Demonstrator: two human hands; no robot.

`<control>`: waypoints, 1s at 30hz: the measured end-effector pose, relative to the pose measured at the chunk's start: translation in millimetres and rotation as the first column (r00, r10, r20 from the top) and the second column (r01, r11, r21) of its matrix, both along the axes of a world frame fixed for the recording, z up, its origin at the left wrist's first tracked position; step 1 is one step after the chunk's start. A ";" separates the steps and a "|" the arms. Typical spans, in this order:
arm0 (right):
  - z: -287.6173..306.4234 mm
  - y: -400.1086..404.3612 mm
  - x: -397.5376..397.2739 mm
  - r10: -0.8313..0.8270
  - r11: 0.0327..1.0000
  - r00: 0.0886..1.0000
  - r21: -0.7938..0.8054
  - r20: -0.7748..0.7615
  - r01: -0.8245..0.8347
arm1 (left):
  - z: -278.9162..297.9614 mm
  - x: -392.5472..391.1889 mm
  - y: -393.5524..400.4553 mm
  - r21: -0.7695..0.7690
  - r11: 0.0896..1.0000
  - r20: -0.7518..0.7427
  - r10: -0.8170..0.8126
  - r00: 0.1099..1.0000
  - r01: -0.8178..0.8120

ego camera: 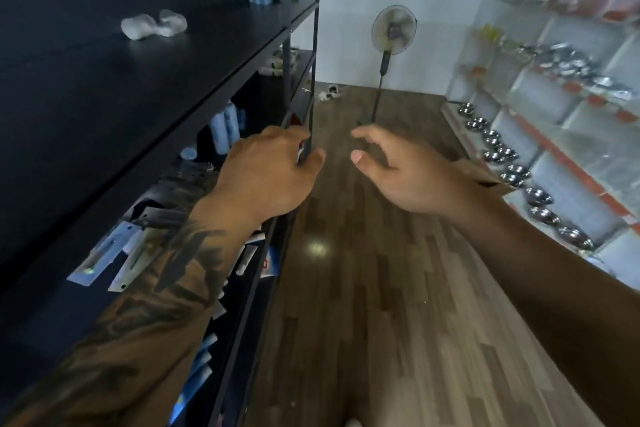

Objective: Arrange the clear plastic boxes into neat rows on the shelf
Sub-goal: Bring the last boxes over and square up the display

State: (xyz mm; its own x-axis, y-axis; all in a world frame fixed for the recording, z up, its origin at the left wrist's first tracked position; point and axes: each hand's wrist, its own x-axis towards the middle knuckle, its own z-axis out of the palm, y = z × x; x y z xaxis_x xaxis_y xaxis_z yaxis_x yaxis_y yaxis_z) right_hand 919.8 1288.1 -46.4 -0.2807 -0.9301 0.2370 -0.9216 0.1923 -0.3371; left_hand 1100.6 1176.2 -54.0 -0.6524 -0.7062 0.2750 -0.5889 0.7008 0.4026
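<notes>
Boxes (154, 24) of clear plastic lie on the dark shelf (104, 87), far left. Left hand (266, 173) grips the shelf's thin black upright (313, 80). Right hand (398, 170) hangs over the floor (381, 288), fingers loosely spread, holding nothing.

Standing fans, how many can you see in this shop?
1. The standing fan stands on the wooden floor by the far white wall, beyond both hands. Others may be out of view.
</notes>
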 end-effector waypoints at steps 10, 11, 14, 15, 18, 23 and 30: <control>-16.7 -169.9 -114.9 0.149 0.987 0.988 -0.068 0.043 -0.146 | 1.8 -108.7 -133.5 -0.081 0.990 0.067 0.124 0.990 -0.118; -14.4 -189.7 -127.8 0.168 0.984 0.985 -0.076 0.044 -0.164 | 9.6 -121.6 -149.7 -0.084 0.987 0.084 0.144 0.986 -0.137; -1.1 -250.5 -165.7 0.238 0.967 0.971 -0.092 0.005 -0.237 | 43.3 -157.7 -199.0 -0.093 0.976 0.148 0.207 0.967 -0.195; 4.7 -271.1 -175.3 0.266 0.959 0.964 -0.099 0.003 -0.265 | 54.7 -165.2 -216.2 -0.104 0.970 0.168 0.236 0.957 -0.220; 24.5 -335.7 -192.3 0.339 0.932 0.941 -0.131 -0.027 -0.339 | 81.6 -172.8 -270.1 -0.154 0.930 0.184 0.360 0.915 -0.335; 34.6 -433.3 -186.1 0.487 0.863 0.872 -0.124 -0.049 -0.489 | 81.5 -151.0 -350.1 -0.137 0.873 0.290 0.488 0.823 -0.469; 38.5 -578.6 -156.0 0.595 0.796 0.800 -0.082 -0.074 -0.600 | 62.4 -112.1 -463.4 -0.112 0.803 0.264 0.592 0.761 -0.585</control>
State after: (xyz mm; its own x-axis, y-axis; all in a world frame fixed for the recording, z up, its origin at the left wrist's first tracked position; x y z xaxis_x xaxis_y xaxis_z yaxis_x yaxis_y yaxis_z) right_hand 763.8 709.6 -7.9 0.3358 -0.8813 0.3323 -0.8561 -0.4327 -0.2825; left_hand 988.5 712.8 8.4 -0.1601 -0.9723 0.1702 -0.9708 0.1863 0.1514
